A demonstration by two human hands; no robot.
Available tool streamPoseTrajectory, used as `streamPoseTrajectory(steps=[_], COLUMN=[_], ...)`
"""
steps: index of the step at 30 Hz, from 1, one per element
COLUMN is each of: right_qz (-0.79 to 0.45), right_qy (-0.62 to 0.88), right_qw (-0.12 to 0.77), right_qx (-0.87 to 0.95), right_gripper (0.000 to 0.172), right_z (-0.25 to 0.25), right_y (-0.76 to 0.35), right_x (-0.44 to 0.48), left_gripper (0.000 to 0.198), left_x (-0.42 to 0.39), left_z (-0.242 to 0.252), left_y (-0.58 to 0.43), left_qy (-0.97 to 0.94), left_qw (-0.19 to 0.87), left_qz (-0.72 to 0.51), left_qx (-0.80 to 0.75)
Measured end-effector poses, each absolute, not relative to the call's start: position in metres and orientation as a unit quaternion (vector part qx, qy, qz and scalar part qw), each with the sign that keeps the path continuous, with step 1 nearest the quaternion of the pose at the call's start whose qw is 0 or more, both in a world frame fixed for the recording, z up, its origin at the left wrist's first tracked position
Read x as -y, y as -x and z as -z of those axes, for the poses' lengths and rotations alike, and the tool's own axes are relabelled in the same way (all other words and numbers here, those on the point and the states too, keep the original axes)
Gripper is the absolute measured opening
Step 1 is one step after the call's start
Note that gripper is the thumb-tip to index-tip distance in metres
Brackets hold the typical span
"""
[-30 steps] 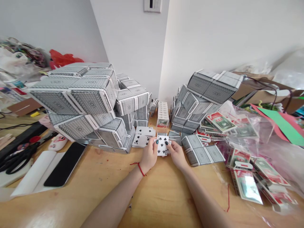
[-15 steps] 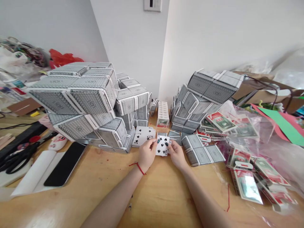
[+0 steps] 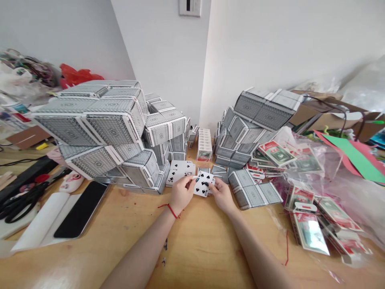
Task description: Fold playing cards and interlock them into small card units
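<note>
In front of me, a five of spades playing card (image 3: pixel 201 189) is held face up between my hands. My left hand (image 3: pixel 182 195) pinches its left edge between thumb and fingers; a red string bracelet circles that wrist. At the right edge is my right hand (image 3: pixel 222 196), its dark-nailed thumb lying on the card face. The corner of at least one more card peeks out behind the five, by the right fingers. Just beyond my left hand lies a pile of face-up cards (image 3: pixel 178 170), showing black suits.
Structures of folded grey-backed cards stand at left (image 3: pixel 111 106) and right (image 3: pixel 258 110). Between them is a clear card case (image 3: pixel 204 146). A flat folded-card piece (image 3: pixel 254 192) and red card boxes (image 3: pixel 309 233) lie rightward; a phone (image 3: pixel 81 210) and scissors (image 3: pixel 22 196) leftward.
The five of spades has tilted, its lower end swinging left. Both hands keep their pinch on the cards. The whole view has shifted slightly.
</note>
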State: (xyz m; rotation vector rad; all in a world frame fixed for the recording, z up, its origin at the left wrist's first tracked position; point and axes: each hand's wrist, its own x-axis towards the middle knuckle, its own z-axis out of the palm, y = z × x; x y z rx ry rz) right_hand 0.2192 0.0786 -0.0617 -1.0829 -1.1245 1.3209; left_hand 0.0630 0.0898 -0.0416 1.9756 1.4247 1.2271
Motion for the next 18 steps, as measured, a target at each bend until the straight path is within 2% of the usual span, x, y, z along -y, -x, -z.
streamPoseTrajectory(steps=[10,18], right_qz=[-0.541,-0.536], right_qy=[0.457,0.461], right_qw=[0.529,0.542], right_qx=[0.467,0.454], right_gripper=[0.029,0.031], right_z=[0.0572,0.0598], right_y=[-0.2212,-0.2233], right_x=[-0.0785,-0.0794], left_gripper=[0.015,0.017], left_x=[-0.0887,-0.0866], left_z=[0.0414,0.0394], left_y=[-0.0641,-0.0660], left_qy=[-0.693,-0.685], left_qw=[0.199,0.237], left_qz=[-0.456,-0.469], left_qx=[-0.521,-0.505])
